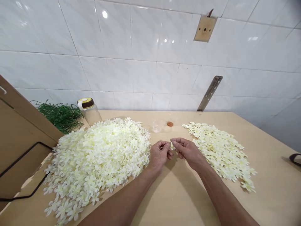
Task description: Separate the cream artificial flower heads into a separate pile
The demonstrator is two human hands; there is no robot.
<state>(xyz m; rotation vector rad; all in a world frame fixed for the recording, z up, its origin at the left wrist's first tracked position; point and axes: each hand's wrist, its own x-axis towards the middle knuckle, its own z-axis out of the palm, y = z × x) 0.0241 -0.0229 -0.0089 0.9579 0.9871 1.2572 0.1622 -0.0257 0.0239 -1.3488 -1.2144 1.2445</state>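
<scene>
My left hand and my right hand meet over the middle of the table, fingertips pinched close together. Between them is a small pale-yellow artificial flower, mostly covered by the fingers. Both hands appear to grip it, one from each side. Left of my left hand spreads a large heap of loose cream artificial flowers. A smaller, flatter spread of similar flowers lies to the right, beyond my right forearm. Behind the hands sit a small clear plastic cup and a reddish-brown round piece.
A clear bottle with a yellow and brown lid stands at the back left, beside green artificial foliage. A cardboard box and a black wire frame occupy the left edge. A metal bracket rises against the tiled wall.
</scene>
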